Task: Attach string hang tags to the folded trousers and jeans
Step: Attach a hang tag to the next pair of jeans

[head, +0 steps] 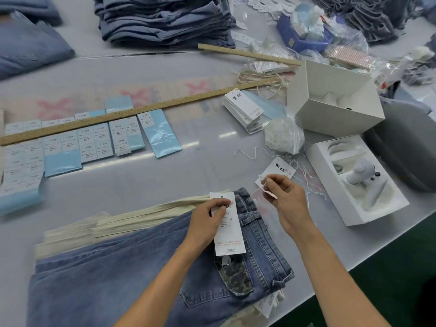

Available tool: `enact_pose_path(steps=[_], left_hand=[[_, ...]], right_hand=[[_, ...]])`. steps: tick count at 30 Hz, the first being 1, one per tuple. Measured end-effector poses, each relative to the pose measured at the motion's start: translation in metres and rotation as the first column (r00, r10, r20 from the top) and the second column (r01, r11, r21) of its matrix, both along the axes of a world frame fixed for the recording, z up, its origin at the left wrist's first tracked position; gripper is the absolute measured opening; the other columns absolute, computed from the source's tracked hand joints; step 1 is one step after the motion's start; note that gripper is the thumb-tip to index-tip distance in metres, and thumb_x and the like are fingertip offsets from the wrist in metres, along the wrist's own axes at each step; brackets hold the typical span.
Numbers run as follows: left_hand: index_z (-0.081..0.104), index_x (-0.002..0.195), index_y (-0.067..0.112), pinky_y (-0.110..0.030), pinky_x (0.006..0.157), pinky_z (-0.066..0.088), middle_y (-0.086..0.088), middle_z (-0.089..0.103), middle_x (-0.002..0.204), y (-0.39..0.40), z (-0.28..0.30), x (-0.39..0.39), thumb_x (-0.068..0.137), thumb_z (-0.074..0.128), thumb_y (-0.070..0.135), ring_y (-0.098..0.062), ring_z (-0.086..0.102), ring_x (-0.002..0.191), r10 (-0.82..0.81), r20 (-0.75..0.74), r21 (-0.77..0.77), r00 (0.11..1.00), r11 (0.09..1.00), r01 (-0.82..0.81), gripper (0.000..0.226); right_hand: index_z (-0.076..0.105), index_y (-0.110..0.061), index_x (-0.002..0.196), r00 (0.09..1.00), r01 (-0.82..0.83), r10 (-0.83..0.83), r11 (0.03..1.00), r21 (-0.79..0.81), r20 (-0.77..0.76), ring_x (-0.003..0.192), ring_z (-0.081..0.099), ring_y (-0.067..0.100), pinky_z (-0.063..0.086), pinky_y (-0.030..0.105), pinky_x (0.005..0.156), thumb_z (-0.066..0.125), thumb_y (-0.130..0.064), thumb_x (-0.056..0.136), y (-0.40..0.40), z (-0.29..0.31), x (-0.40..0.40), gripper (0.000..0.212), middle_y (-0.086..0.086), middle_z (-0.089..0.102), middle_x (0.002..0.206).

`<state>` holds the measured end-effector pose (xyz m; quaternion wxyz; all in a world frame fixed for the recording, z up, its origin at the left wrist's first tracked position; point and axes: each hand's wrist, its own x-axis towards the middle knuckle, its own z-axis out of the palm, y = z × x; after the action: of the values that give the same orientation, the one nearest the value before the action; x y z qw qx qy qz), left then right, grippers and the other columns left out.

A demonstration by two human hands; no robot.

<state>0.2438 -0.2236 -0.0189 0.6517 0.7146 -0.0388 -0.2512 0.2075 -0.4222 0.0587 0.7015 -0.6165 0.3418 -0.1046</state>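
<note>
Folded blue jeans (141, 267) nearest, lying flat at table edge, waistband to the right, camo patch on back pocket. Cream trousers (132, 218) stacked underneath, edges poking out behind and left.

Left hand (207, 223) curled round long white hang tag (227, 225), pinning it on jeans near waistband; punched hole at top, black and red print. Right hand (286, 199) just beside waistband, fingers pinching thin string (266, 185) with pale pink ends, raised off table.

Loose tag (279, 169) behind right hand, more loose strings around it. Open white box (354, 180) with pale grey controller to the right.

Grey glossy table (165, 180). Mid-distance: bag of string (283, 135), stack of tags (243, 109), blue and white sticker sheets (94, 142) under long wooden ruler (132, 112), empty white box (335, 100).

Far: second ruler (247, 54), piles of folded jeans (165, 17), clutter of plastic bags (330, 31).
</note>
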Motion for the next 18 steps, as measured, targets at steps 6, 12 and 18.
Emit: enact_pose_path(steps=[6, 12, 18], left_hand=[[0.076, 0.097, 0.039, -0.019, 0.075, 0.053, 0.036, 0.068, 0.102, 0.002, -0.001, -0.001, 0.099, 0.063, 0.012, 0.005, 0.065, 0.096, -0.005, 0.019, -0.002, 1.000, 1.000, 0.005, 0.030], [0.079, 0.095, 0.036, -0.021, 0.069, 0.052, 0.026, 0.072, 0.102, 0.001, 0.002, -0.003, 0.099, 0.063, 0.013, -0.005, 0.069, 0.090, 0.003, -0.023, -0.040, 1.000, 0.999, -0.004, 0.028], [0.079, 0.092, 0.033, -0.018, 0.066, 0.050, 0.020, 0.074, 0.094, 0.001, 0.003, -0.004, 0.099, 0.061, 0.009, -0.002, 0.067, 0.081, 0.012, -0.059, -0.032, 0.998, 0.999, -0.014, 0.030]], right_hand=[[0.068, -0.018, 0.090, 0.976, 0.214, -0.211, 0.907, -0.362, 0.049, 0.069, 0.055, 0.005, 0.045, 0.029, 0.076, 0.067, -0.006, 0.094, -0.055, 0.041, 0.023, 0.013, -0.001, 0.065, 0.079], [0.070, -0.018, 0.091, 0.974, 0.029, 0.007, 0.987, -0.158, 0.226, 0.063, 0.058, 0.010, 0.053, 0.022, 0.065, 0.065, -0.006, 0.095, -0.055, 0.083, 0.020, 0.014, -0.001, 0.068, 0.078], [0.073, -0.012, 0.091, 0.987, -0.154, 0.123, 0.898, -0.412, -0.102, 0.058, 0.055, 0.009, 0.048, 0.020, 0.058, 0.072, -0.007, 0.091, -0.063, 0.052, 0.028, 0.006, 0.003, 0.071, 0.077]])
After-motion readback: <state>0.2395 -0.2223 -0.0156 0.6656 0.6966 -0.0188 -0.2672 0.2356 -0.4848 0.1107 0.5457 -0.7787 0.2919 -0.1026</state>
